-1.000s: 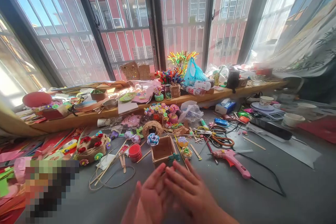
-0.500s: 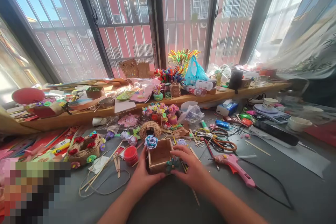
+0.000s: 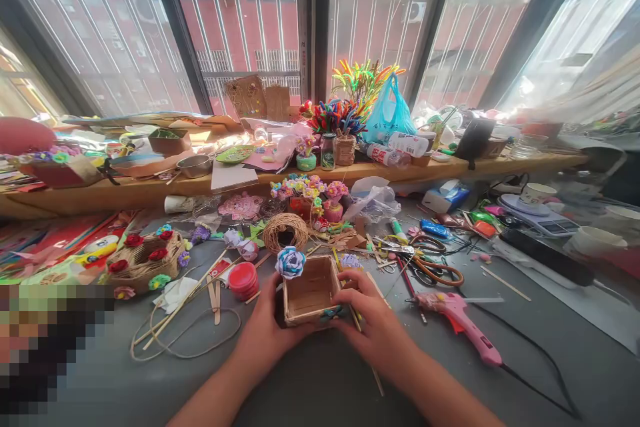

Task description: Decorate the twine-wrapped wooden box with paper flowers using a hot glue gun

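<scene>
"Where is the box [image 3: 310,290]?"

"From way over here I see it on the near side of the table [image 3: 210,380], between my two hands. Its open top faces up. I can't tell if its bottom touches the table."

"And your fingers?"

"My left hand [image 3: 267,323] curls around the left side, thumb along the front. My right hand [image 3: 367,313] pinches the right wall, fingers bent and a bit apart."

"What's near?"

"A blue-and-white flower [image 3: 291,262] at the box's back left corner, a red tub [image 3: 243,280] left, a pink glue gun [image 3: 463,320] right."
</scene>
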Motion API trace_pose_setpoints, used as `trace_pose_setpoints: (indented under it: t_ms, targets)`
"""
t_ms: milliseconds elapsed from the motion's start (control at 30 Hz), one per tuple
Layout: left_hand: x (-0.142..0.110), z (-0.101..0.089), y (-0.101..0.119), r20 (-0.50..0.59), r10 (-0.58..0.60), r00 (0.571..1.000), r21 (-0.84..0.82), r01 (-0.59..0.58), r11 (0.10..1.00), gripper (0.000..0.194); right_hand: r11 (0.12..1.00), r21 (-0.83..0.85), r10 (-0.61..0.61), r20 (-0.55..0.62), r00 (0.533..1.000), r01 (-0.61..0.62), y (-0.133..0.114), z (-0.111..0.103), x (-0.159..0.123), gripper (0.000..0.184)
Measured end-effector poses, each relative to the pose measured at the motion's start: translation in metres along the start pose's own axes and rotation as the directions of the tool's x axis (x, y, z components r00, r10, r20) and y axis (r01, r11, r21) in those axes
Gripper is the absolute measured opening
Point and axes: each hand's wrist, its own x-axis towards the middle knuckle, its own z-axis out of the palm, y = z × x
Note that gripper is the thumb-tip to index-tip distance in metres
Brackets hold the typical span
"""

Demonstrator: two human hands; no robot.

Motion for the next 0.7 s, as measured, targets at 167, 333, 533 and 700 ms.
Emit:
trace_pose_setpoints:
  t_ms: [167, 333, 533, 700]
  targets:
    - [-0.007, -0.007, 0.005, 0.022, 0.057, 0.998, 0.044, -0.057, 0.997, 0.104, 0.998, -0.012, -0.064, 0.003, 0.998, 0.064, -0.010, -0.008, -0.012, 0.034]
    - [-0.015, -0.013, -0.004, -0.101, 0.465, 0.880, 0.300, -0.419, 0.857, 0.110, 0.981, -0.057, -0.188, 0.004, 0.982, 0.188, -0.013, -0.016, -0.031, 0.053]
    - [-0.012, -0.015, -0.007, -0.088, 0.709, 0.700, 0.478, -0.594, 0.647, 0.093, 0.961, -0.131, -0.252, -0.058, 0.966, 0.243, -0.010, -0.017, -0.035, 0.048]
    - [-0.014, -0.012, 0.000, -0.020, 0.621, 0.784, 0.514, -0.525, 0.679, 0.110, 0.989, -0.029, -0.149, -0.102, 0.984, 0.147, -0.012, -0.008, -0.034, 0.042]
